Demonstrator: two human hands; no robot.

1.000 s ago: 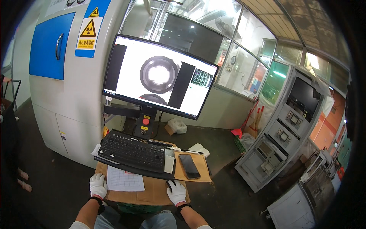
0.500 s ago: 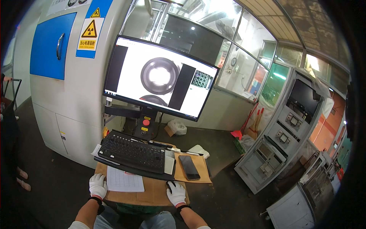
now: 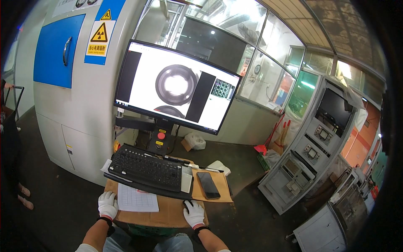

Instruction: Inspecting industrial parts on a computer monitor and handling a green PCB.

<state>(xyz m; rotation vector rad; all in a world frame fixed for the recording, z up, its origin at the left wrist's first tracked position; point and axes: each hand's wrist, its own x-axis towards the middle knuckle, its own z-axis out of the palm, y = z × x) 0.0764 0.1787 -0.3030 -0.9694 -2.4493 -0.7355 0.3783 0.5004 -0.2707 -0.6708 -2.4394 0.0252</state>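
My left hand (image 3: 108,205), in a white glove, rests on the left edge of the brown desk board (image 3: 138,218). Its fingers lie on the board beside a printed grid sheet (image 3: 137,199), with nothing visible in them. On the right, my right hand (image 3: 194,213), also gloved in white, lies over a black computer mouse (image 3: 187,203), most of which the glove covers. Above both hands a black keyboard (image 3: 145,167) sits on a tilted tray. A monitor (image 3: 176,86) behind it displays a grey ring with a bright centre.
A dark phone (image 3: 208,185) lies on cardboard right of the keyboard. Below the monitor is a red button (image 3: 161,136). A large grey cabinet (image 3: 75,109) with a blue door stands left, a control rack (image 3: 308,143) right. Another person (image 3: 12,155) is at the far left.
The view has shifted very slightly. Both hands keep their places, and the picture on the monitor looks the same.
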